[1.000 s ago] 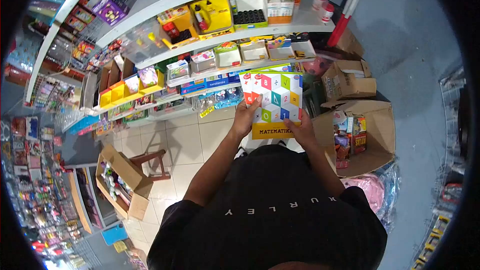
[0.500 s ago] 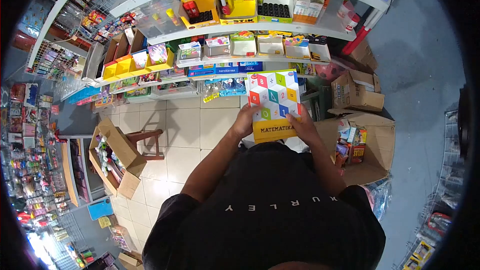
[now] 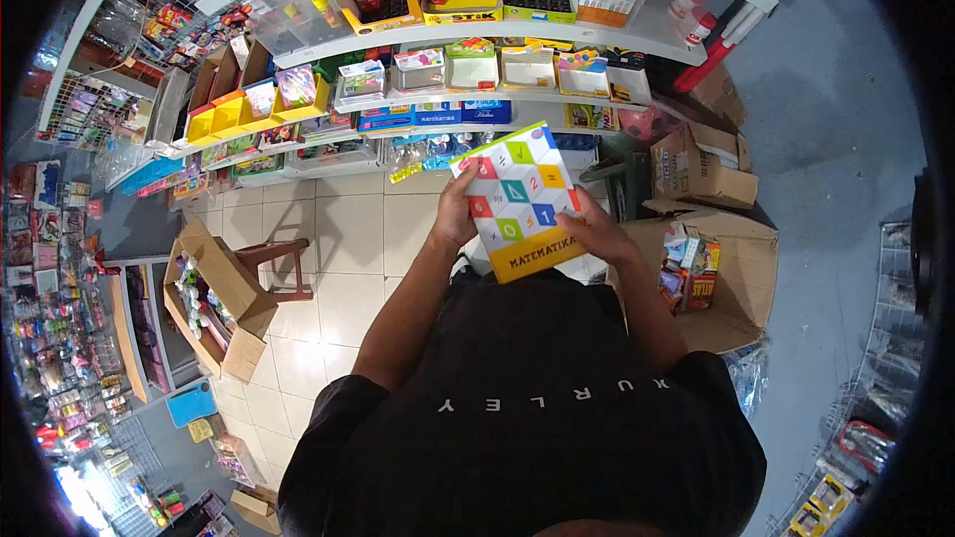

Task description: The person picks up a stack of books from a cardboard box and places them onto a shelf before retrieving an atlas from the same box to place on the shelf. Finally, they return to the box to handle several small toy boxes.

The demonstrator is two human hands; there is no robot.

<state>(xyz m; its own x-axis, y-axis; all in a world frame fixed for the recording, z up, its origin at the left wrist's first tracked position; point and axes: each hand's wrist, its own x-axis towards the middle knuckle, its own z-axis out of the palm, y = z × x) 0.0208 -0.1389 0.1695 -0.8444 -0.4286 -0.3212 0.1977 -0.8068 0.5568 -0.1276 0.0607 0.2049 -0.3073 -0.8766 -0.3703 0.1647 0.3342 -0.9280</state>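
Note:
A book or pack of books with a colourful hexagon cover and the word MATEMATIKA on a yellow band [image 3: 517, 201] is held in front of my chest, tilted to the left. My left hand [image 3: 459, 207] grips its left edge, with the thumb over the cover. On its lower right side, my right hand [image 3: 597, 227] is closed, thumb on the front. Behind the book, blue MATEMATIKA packs [image 3: 438, 117] lie on a low shelf.
Shelves [image 3: 477, 37] with glue and small display boxes stand ahead. An open carton [image 3: 746, 278] with books is at the right, another carton [image 3: 691, 169] behind it. At the left are a carton [image 3: 239, 288] and a brown stool [image 3: 288, 268].
The book has turned anticlockwise and its top leans left. My left hand has moved up and left along its edge. The whole view has shifted slightly.

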